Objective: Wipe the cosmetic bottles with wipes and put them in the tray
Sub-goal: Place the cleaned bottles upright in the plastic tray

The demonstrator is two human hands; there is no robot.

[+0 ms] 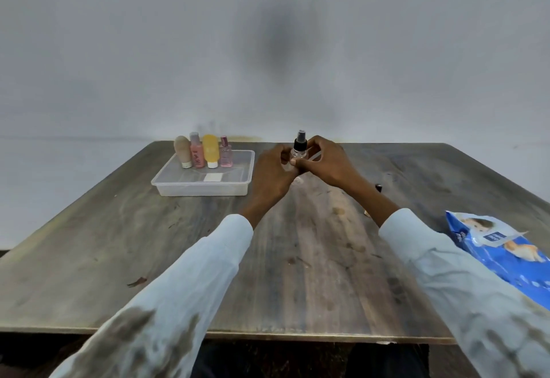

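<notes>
At the far middle of a worn wooden table [208,258], a person's two hands meet around a clear spray bottle [298,151] with a black pump top, held upright just above the surface. The left hand [272,170] curls round the bottle's near side; the right hand [323,160] pinches it from the other side, fingers bent toward the pump. Whether a wipe lies between fingers and plastic cannot be told from this angle, though something pale shows at the right fingertips.

Just to the left, a clear tray [202,188] holds four bottles standing in a row along its far edge: a beige tube [182,151], a pink bottle [196,151], a yellow tube [211,151] and a small pink perfume [226,152]. A blue wipes pack [500,252] lies at the right edge of the table, well apart from the hands.

The risks, as judged from here: the bottle is smooth and would be slick if damp, so a loose pinch could let it slip and roll. Pressure on the pump could fire a spray. Carrying it left, a sleeve or knuckle could clip the standing row and topple the narrow perfume first. Set down off-centre on the tray's thin floor, the tall sprayer could tip.
</notes>
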